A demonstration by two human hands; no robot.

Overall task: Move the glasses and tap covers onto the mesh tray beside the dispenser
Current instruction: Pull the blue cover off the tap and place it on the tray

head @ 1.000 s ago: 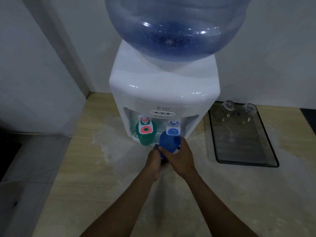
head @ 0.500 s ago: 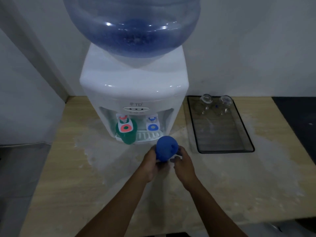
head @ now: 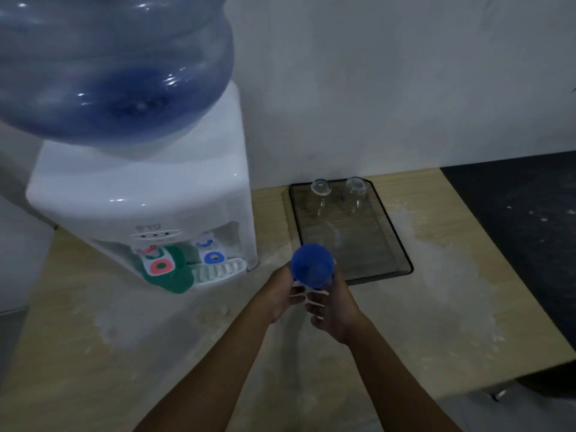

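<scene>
Both hands hold a blue tap cover [head: 312,265] with a white clip part below it, just in front of the near left corner of the black mesh tray [head: 396,241]. My left hand [head: 279,293] grips its left side, my right hand [head: 335,302] its right side. Two clear glasses [head: 321,190] [head: 355,188] stand upside down at the tray's far end. A green tap cover [head: 174,271] still sits over the red tap of the white dispenser [head: 131,194]. The blue tap [head: 213,255] is bare.
The dispenser carries a large blue water bottle [head: 106,67] on top and a white drip grille [head: 218,271] below the taps. The wooden counter [head: 156,338] has pale stains. A dark surface [head: 523,213] lies to the right, a white wall behind.
The blue cover came off the blue tap and moved right, toward the tray's near corner, in both hands. The view swung right, so the dispenser now sits at the left.
</scene>
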